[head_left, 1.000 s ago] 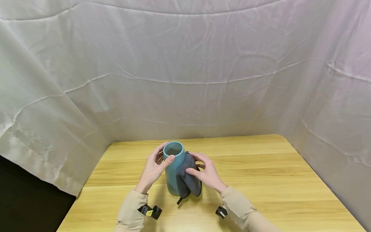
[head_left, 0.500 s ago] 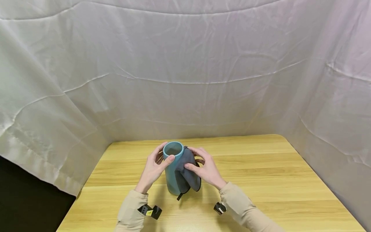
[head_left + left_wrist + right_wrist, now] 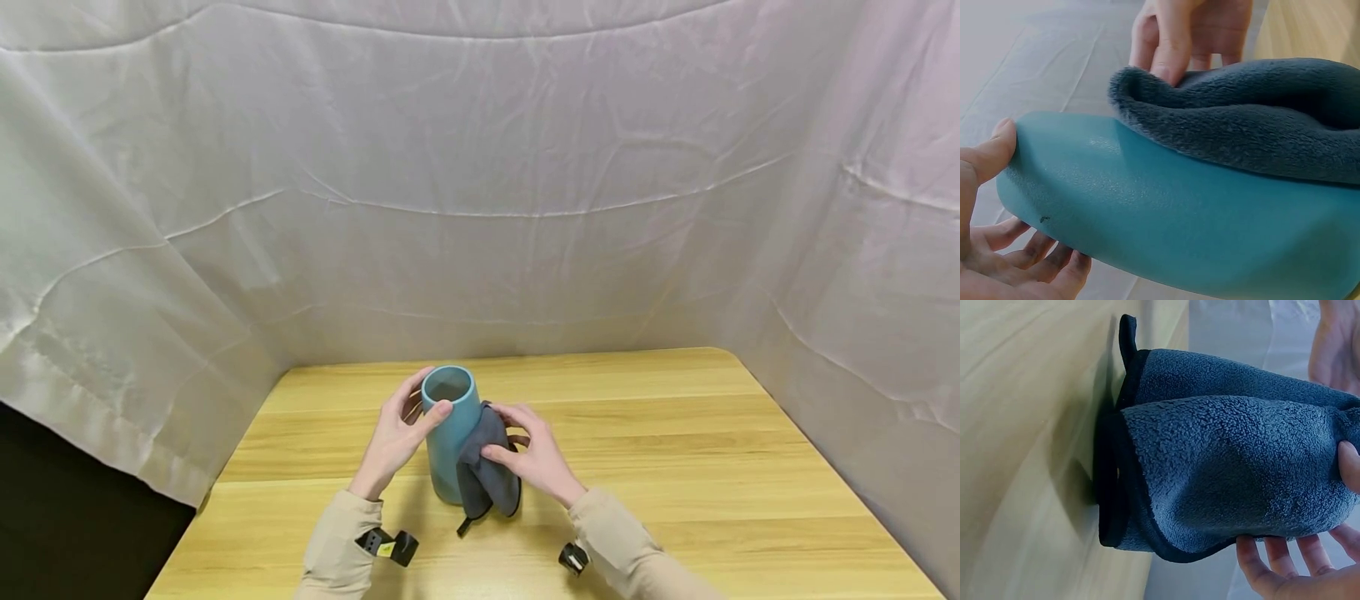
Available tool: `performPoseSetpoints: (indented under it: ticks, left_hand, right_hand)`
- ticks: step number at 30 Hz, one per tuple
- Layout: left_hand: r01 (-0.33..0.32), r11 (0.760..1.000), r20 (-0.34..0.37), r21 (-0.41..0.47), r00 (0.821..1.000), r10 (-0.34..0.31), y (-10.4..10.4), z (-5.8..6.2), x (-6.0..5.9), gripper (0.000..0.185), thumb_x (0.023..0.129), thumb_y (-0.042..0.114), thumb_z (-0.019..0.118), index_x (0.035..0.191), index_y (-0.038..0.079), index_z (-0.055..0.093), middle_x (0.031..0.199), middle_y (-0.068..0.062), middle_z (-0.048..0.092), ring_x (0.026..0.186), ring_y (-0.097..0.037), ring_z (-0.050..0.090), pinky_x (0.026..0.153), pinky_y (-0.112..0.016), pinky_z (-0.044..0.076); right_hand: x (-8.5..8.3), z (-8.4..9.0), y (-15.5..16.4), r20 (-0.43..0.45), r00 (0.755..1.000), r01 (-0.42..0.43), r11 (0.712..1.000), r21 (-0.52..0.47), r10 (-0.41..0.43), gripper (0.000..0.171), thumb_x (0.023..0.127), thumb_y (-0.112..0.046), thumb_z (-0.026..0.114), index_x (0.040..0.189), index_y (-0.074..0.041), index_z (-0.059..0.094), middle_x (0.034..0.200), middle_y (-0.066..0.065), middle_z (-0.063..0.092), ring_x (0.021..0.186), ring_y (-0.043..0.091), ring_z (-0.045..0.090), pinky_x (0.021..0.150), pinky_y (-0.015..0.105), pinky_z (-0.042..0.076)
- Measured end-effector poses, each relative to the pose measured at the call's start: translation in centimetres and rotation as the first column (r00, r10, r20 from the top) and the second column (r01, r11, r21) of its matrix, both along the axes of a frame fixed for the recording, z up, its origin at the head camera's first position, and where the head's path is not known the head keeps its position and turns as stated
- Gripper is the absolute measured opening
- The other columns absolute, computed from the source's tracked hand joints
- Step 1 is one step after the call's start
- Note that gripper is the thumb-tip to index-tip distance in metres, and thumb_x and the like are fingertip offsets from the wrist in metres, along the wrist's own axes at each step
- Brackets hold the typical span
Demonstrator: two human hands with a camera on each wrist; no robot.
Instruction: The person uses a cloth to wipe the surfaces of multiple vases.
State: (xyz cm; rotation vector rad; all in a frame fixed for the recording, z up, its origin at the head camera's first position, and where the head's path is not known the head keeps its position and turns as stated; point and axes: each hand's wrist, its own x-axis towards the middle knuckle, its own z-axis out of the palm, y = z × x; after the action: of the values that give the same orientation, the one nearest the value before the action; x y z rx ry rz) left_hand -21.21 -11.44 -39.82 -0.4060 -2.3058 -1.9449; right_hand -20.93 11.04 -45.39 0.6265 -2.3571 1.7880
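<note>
At inspection, the left hand (image 3: 395, 437) gripped the neck of the teal vase (image 3: 450, 433), thumb (image 3: 438, 411) curled over the near side of the rim and the remaining fingers wrapped round the far side; the left wrist view confirmed thumb and fingers clamped on opposite sides of the mouth. The right hand (image 3: 534, 454) held the dark grey cloth (image 3: 483, 467) pressed against the vase's right flank, thumb on the outer face of the cloth and fingers curled behind it, so the cloth was pinched as well as pressed. The cloth was bunched and folded, its dark-bound lower edge and small hanging loop (image 3: 1127, 331) trailing down to about the foot of the vase; whether the loop touched the wooden table (image 3: 675, 467) could not be told. The vase stood upright on the table, near its front edge and left of centre. In my judgement the step in hand was wiping the vase's outer wall. To do it well, the left grip should stay firm so the tall, narrow vessel does not rock, the right hand should keep a flat pad of cloth on the surface rather than a loose bunch, and the hanging edge should be gathered up so it does not drag or catch under the base.
</note>
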Motion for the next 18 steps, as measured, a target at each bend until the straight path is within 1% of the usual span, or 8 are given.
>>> performPoseSetpoints:
  ticks: [5, 7, 9, 11, 14, 16, 18]
  left_hand:
    - [-0.01, 1.0, 0.002, -0.016, 1.0, 0.01, 0.2, 0.2, 0.2, 0.063, 0.093, 0.015, 0.072, 0.149, 0.007, 0.044, 0.149, -0.016, 0.05, 0.142, -0.035, 0.046, 0.124, -0.05, 0.032]
    - [-0.043, 0.999, -0.008, -0.031, 0.999, 0.043, 0.6, 0.3, 0.4, 0.062, 0.093, 0.017, 0.072, 0.148, 0.009, 0.046, 0.148, -0.015, 0.051, 0.142, -0.034, 0.046, 0.124, -0.052, 0.031]
    - [-0.101, 0.993, -0.033, -0.061, 0.995, 0.099, 1.1, 0.4, 0.6, 0.062, 0.091, 0.022, 0.074, 0.146, 0.011, 0.048, 0.146, -0.015, 0.051, 0.138, -0.033, 0.047, 0.123, -0.055, 0.032]
    - [-0.177, 0.978, -0.064, -0.111, 0.983, 0.17, 1.7, 0.5, 0.8, 0.065, 0.088, 0.029, 0.077, 0.144, 0.012, 0.05, 0.142, -0.015, 0.051, 0.132, -0.032, 0.048, 0.12, -0.056, 0.036]
    - [-0.287, 0.939, -0.112, -0.191, 0.957, 0.269, 2.6, 0.6, 0.9, 0.072, 0.082, 0.038, 0.082, 0.142, 0.012, 0.052, 0.133, -0.014, 0.049, 0.12, -0.03, 0.048, 0.109, -0.051, 0.043]
    - [-0.333, 0.917, -0.132, -0.221, 0.942, 0.31, 3.0, 0.6, 1.0, 0.074, 0.08, 0.041, 0.083, 0.141, 0.012, 0.053, 0.13, -0.013, 0.048, 0.114, -0.028, 0.048, 0.1, -0.045, 0.043]
    - [-0.357, 0.908, -0.142, -0.222, 0.933, 0.332, 3.2, 0.7, 1.0, 0.075, 0.078, 0.04, 0.085, 0.14, 0.011, 0.054, 0.127, -0.013, 0.048, 0.11, -0.027, 0.048, 0.094, -0.04, 0.041]
  right_hand:
    - [0.0, -0.3, 0.1, 0.016, 1.0, 0.003, 1.0, -0.009, -0.003, 0.058, 0.085, -0.014, 0.081, 0.138, -0.007, 0.059, 0.122, 0.015, 0.062, 0.114, 0.033, 0.06, 0.09, 0.029, 0.058]
    - [0.1, -0.3, 0.1, 0.02, 1.0, 0.004, 1.0, -0.01, -0.004, 0.059, 0.085, -0.014, 0.081, 0.139, -0.008, 0.059, 0.122, 0.014, 0.062, 0.115, 0.031, 0.06, 0.09, 0.027, 0.057]
    - [0.1, -0.4, 0.1, 0.017, 1.0, 0.003, 1.0, -0.01, -0.003, 0.059, 0.085, -0.015, 0.081, 0.139, -0.009, 0.059, 0.123, 0.013, 0.062, 0.115, 0.03, 0.061, 0.091, 0.026, 0.057]
    - [0.1, -0.4, 0.1, 0.008, 1.0, 0.0, 1.0, -0.008, 0.0, 0.059, 0.086, -0.015, 0.081, 0.14, -0.009, 0.058, 0.123, 0.013, 0.062, 0.115, 0.03, 0.061, 0.091, 0.027, 0.057]
    - [0.0, -0.4, 0.1, -0.005, 1.0, -0.001, 1.0, -0.007, 0.001, 0.058, 0.086, -0.016, 0.08, 0.14, -0.009, 0.058, 0.122, 0.013, 0.062, 0.114, 0.029, 0.061, 0.091, 0.028, 0.058]
    - [0.0, -0.4, 0.2, -0.008, 1.0, -0.002, 1.0, -0.007, 0.001, 0.057, 0.086, -0.016, 0.08, 0.139, -0.009, 0.059, 0.122, 0.013, 0.062, 0.113, 0.028, 0.061, 0.091, 0.028, 0.058]
    - [0.0, -0.4, 0.2, -0.012, 1.0, -0.002, 1.0, -0.005, 0.002, 0.057, 0.087, -0.016, 0.08, 0.139, -0.009, 0.059, 0.122, 0.013, 0.062, 0.112, 0.027, 0.061, 0.091, 0.028, 0.058]
